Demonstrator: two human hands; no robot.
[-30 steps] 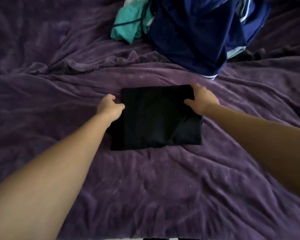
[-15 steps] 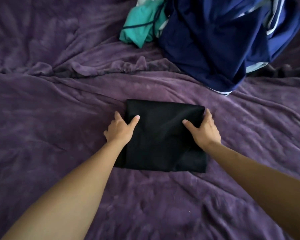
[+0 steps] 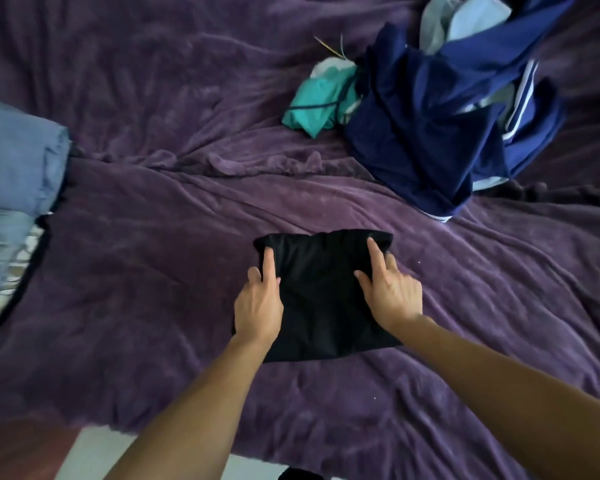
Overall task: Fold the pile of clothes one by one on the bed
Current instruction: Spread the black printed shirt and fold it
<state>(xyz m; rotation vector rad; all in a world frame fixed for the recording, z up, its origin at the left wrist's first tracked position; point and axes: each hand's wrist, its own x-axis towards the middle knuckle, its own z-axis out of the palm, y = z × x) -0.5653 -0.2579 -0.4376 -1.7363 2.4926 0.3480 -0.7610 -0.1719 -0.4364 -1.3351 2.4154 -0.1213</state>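
I see both of my hands down on the folded black garment (image 3: 321, 296), which lies flat on the purple blanket (image 3: 153, 271) of the bed, closer to the near edge than the far one. My left hand (image 3: 258, 306) rests on the garment's left side with the index finger stretched forward toward its far left corner and the other fingers curled under the cloth edge, so it grips that side. My right hand (image 3: 390, 296) lies on the right side, index finger pointing to the far right corner, thumb spread on the fabric, the remaining fingers tucked at the edge. Toward the bed's far right corner sits the unfolded pile (image 3: 440, 116): dark navy clothes with white stripes, a pale blue piece on top, and a teal garment (image 3: 317, 105) at its left. At the left edge is a folded light blue stack (image 3: 14, 161). I can read no brand, label or writing on anything.
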